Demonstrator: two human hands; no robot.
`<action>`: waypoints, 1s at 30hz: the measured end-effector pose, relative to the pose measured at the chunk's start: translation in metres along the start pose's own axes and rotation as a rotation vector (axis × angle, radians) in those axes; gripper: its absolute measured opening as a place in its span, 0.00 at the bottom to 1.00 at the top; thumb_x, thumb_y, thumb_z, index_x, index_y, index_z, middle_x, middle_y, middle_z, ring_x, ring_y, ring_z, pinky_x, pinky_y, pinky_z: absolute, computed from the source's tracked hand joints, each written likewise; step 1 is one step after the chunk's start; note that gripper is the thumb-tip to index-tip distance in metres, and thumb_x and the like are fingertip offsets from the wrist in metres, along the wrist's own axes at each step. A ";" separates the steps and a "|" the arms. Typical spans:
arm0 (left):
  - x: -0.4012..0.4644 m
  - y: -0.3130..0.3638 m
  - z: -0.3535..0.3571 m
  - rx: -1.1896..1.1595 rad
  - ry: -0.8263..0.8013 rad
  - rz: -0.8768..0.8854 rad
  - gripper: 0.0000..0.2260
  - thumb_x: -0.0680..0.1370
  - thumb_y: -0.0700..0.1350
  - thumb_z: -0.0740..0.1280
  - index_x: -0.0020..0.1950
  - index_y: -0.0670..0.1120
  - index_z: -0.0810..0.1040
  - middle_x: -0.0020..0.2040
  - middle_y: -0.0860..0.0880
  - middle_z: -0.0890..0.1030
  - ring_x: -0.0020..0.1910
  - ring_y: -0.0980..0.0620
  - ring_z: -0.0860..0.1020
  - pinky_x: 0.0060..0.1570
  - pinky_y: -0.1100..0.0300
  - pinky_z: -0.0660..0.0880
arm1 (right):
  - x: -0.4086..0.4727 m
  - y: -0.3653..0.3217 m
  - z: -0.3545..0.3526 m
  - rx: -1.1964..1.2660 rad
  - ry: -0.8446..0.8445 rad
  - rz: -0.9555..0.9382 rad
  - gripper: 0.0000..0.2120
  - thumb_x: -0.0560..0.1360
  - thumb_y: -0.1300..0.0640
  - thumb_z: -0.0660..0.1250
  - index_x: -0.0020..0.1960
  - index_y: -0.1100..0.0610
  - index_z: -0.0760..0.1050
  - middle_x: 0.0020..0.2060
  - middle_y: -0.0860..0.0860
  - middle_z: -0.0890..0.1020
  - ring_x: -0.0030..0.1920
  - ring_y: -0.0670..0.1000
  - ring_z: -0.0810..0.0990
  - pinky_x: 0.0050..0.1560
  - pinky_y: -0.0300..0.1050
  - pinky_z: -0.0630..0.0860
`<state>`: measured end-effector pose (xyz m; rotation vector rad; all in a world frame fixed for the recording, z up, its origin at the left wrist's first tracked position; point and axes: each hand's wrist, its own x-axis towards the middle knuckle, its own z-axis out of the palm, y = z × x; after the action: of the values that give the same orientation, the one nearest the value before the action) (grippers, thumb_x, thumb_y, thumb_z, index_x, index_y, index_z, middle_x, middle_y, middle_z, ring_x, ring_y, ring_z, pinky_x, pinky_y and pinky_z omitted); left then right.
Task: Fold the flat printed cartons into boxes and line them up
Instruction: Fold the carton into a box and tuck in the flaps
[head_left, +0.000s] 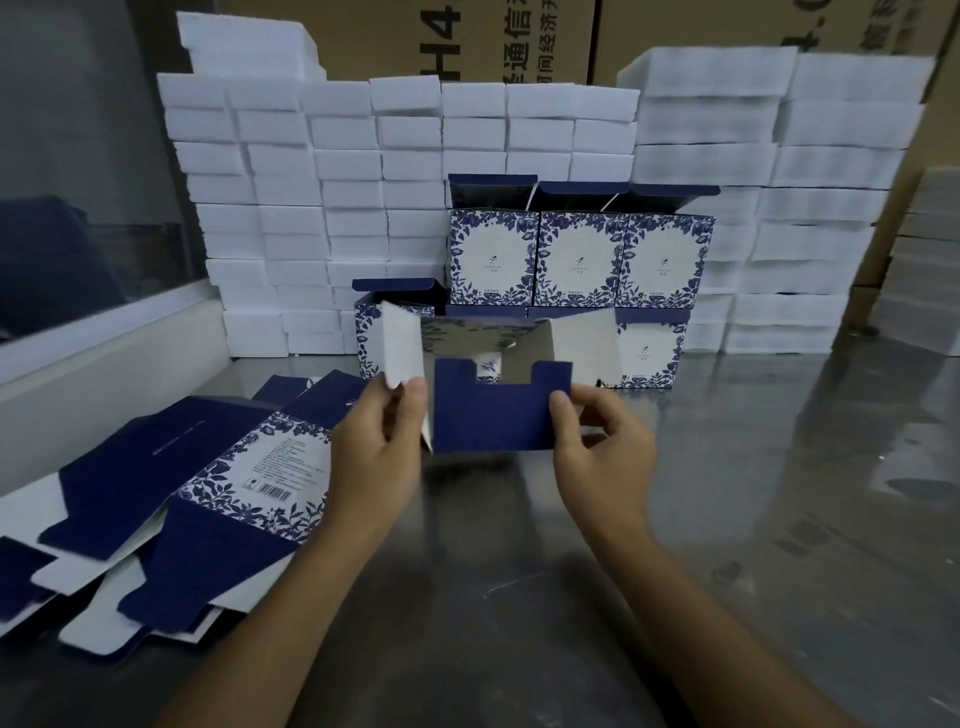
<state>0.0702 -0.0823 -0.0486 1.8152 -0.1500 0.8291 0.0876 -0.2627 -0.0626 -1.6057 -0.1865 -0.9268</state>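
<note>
While both hands hold it up mid-frame, the half-opened carton (493, 410) shows its silvery inside. Left hand (371, 441) pinches a white side flap, right hand (597, 447) pinches the navy notched flap's edge. Flat cartons (171, 493) are piled lower left on the metal table (727, 519); finished boxes (576, 260) are stacked just behind, in front of white foam blocks (311, 182).

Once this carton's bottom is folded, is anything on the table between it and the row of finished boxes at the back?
Nothing visible. Both hands, left hand and right hand, grip the half-folded carton just in front of the finished boxes. The flat cartons lie off to the left, clear of that path.
</note>
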 end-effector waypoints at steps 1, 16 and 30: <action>-0.002 0.000 0.001 0.067 -0.045 0.056 0.12 0.80 0.59 0.60 0.42 0.53 0.73 0.36 0.53 0.79 0.37 0.56 0.78 0.36 0.57 0.74 | 0.001 -0.001 0.000 0.012 0.039 -0.003 0.04 0.78 0.59 0.70 0.48 0.51 0.81 0.40 0.46 0.83 0.36 0.42 0.79 0.35 0.31 0.73; -0.013 -0.016 0.013 0.214 -0.138 0.014 0.11 0.81 0.45 0.64 0.39 0.46 0.74 0.28 0.52 0.80 0.31 0.59 0.80 0.32 0.65 0.73 | 0.001 0.005 0.005 0.107 0.122 0.224 0.18 0.74 0.59 0.76 0.33 0.54 0.69 0.28 0.44 0.74 0.29 0.40 0.70 0.36 0.32 0.71; -0.018 -0.006 0.024 0.103 -0.159 -0.175 0.14 0.80 0.48 0.65 0.36 0.45 0.77 0.33 0.49 0.83 0.32 0.47 0.82 0.41 0.44 0.79 | -0.032 -0.001 0.031 0.136 -0.455 0.412 0.22 0.80 0.49 0.68 0.32 0.60 0.77 0.25 0.51 0.78 0.26 0.45 0.74 0.30 0.37 0.71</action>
<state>0.0710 -0.1061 -0.0683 1.9598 -0.0498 0.5784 0.0797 -0.2230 -0.0817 -1.6265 -0.2167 -0.2220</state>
